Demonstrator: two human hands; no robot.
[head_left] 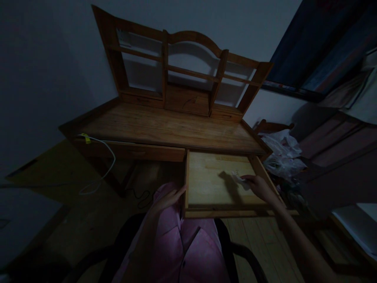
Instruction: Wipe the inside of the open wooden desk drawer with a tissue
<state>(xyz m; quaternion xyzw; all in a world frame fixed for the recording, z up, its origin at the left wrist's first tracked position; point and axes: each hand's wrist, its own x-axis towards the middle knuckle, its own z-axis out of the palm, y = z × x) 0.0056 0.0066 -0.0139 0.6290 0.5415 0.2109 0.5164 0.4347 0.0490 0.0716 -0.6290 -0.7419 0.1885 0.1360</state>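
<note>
A wooden drawer [206, 173] is pulled out from the right side of the desk. Over its pale bottom, my right hand [257, 186] pinches a crumpled white tissue [238, 177], which throws a shadow on the wood. My left hand [171, 197] reaches to the drawer's left side wall, fingers stretched out and touching it near the front corner. Below the wrists, my lap in pink clothing is in view.
The wooden desk [165, 122] carries a hutch with shelves [191, 70]. A pale cable [110, 157] with a yellow tag hangs at the left. Plastic bags [282, 151] are piled to the right. A black chair armrest [249, 257] flanks my lap.
</note>
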